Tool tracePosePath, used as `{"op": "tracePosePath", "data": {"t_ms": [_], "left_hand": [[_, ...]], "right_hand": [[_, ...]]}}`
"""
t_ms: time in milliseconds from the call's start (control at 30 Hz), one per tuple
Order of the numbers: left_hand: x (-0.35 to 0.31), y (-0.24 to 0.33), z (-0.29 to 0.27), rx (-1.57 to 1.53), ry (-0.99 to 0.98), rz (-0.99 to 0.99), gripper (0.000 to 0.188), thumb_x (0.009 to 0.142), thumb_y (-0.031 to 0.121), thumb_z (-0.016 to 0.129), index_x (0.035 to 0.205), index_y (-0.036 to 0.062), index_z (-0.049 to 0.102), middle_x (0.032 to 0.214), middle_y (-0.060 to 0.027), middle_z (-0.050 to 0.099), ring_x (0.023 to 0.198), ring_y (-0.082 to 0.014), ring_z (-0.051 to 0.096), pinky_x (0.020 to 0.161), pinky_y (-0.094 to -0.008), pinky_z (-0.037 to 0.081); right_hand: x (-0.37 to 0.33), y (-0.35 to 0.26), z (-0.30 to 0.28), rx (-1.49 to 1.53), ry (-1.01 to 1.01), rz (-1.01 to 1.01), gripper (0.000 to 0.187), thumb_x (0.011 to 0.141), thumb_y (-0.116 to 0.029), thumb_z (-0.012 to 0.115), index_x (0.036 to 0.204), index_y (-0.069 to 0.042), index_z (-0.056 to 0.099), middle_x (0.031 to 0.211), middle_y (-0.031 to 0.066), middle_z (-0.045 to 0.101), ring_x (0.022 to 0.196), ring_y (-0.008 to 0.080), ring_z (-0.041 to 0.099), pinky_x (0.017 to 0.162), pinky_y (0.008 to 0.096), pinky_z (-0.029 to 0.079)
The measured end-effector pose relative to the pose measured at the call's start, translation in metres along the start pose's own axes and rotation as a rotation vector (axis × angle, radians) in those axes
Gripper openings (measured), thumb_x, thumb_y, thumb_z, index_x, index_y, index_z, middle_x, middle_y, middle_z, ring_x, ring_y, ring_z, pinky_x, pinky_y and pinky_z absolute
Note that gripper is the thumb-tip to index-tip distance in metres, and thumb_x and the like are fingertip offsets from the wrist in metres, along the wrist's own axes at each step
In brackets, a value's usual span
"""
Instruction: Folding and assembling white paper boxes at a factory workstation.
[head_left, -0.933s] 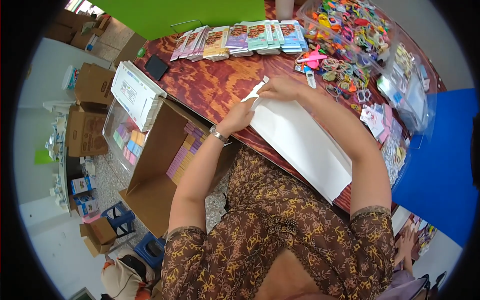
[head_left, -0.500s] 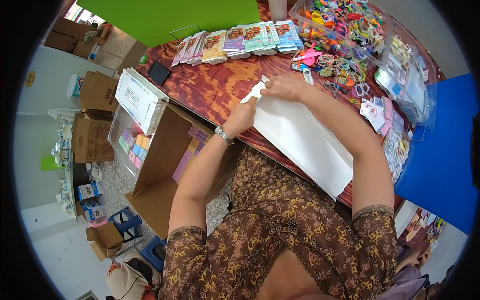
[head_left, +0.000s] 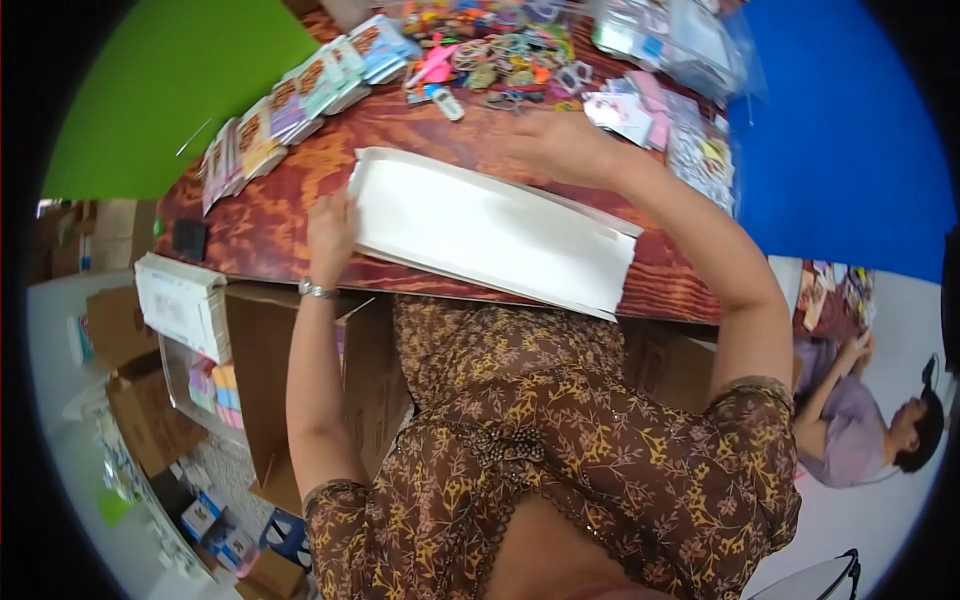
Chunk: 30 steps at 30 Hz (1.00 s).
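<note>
A long white cardboard tray [head_left: 490, 230] with low raised sides lies on the red wood-patterned table, slanting down to the right in front of me. My left hand [head_left: 332, 235], with a watch on its wrist, is at the tray's left end, its fingers closed along the end wall. Beyond the tray's far side, my right hand [head_left: 565, 148] is apart from it over the table. Motion smears its fingers, so their pose is unclear.
Stacks of colourful printed packs [head_left: 290, 105] line the far left table edge. A pile of small bright toys [head_left: 500, 60] and bagged items [head_left: 700, 150] lie at the back. A phone [head_left: 190, 238] lies left. Below stands an open carton [head_left: 265, 370]. Another person [head_left: 850, 430] sits at right.
My view has turned, so the tray lies more crosswise. My right hand has left the tray's end and moved right; my left hand stays at that end.
</note>
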<state>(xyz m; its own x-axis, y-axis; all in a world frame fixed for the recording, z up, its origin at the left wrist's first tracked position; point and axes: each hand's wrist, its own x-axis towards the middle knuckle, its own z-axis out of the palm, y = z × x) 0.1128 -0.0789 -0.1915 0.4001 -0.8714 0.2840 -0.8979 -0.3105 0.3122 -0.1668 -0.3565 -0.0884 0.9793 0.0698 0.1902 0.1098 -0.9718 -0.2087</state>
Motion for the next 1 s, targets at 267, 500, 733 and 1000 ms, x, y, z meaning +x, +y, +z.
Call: {"op": "tracePosePath", "data": {"t_ms": [267, 500, 733, 1000], "left_hand": [[0.003, 0.109, -0.006, 0.007, 0.103, 0.187, 0.035, 0.086, 0.015, 0.068, 0.118, 0.0027, 0.061, 0.109, -0.0172, 0.063, 0.099, -0.034, 0.059, 0.087, -0.0458, 0.046], [-0.042, 0.258, 0.042, -0.494, -0.404, 0.64, 0.035, 0.088, 0.032, 0.068, 0.108, 0.0038, 0.067, 0.099, -0.0115, 0.067, 0.094, -0.0266, 0.062, 0.085, -0.0385, 0.049], [-0.044, 0.258, 0.058, -0.4, -0.443, 0.664, 0.032, 0.082, 0.038, 0.071, 0.098, 0.0104, 0.07, 0.093, -0.0048, 0.065, 0.091, -0.0247, 0.06, 0.081, -0.0375, 0.049], [-0.067, 0.285, 0.075, -0.375, -0.393, 0.623, 0.023, 0.084, 0.031, 0.069, 0.075, 0.0109, 0.063, 0.075, -0.0049, 0.058, 0.075, -0.025, 0.059, 0.064, -0.0379, 0.048]], "right_hand": [[-0.201, -0.057, 0.03, 0.097, -0.014, 0.53, 0.015, 0.085, -0.018, 0.065, 0.099, -0.012, 0.064, 0.085, 0.0116, 0.064, 0.082, 0.0319, 0.066, 0.071, 0.0426, 0.055], [-0.185, -0.069, 0.07, -0.037, 0.082, 0.782, 0.017, 0.086, -0.018, 0.067, 0.098, -0.009, 0.059, 0.091, 0.009, 0.063, 0.088, 0.0319, 0.064, 0.072, 0.0433, 0.054], [-0.182, -0.059, 0.068, 0.243, 0.286, 0.746, 0.01, 0.084, -0.012, 0.066, 0.086, -0.004, 0.059, 0.081, 0.0129, 0.062, 0.079, 0.0323, 0.064, 0.067, 0.0418, 0.05], [-0.176, -0.062, 0.076, 0.186, 0.162, 0.723, 0.013, 0.083, -0.018, 0.067, 0.081, -0.005, 0.063, 0.085, 0.0123, 0.063, 0.084, 0.0334, 0.062, 0.072, 0.0441, 0.051]]}}
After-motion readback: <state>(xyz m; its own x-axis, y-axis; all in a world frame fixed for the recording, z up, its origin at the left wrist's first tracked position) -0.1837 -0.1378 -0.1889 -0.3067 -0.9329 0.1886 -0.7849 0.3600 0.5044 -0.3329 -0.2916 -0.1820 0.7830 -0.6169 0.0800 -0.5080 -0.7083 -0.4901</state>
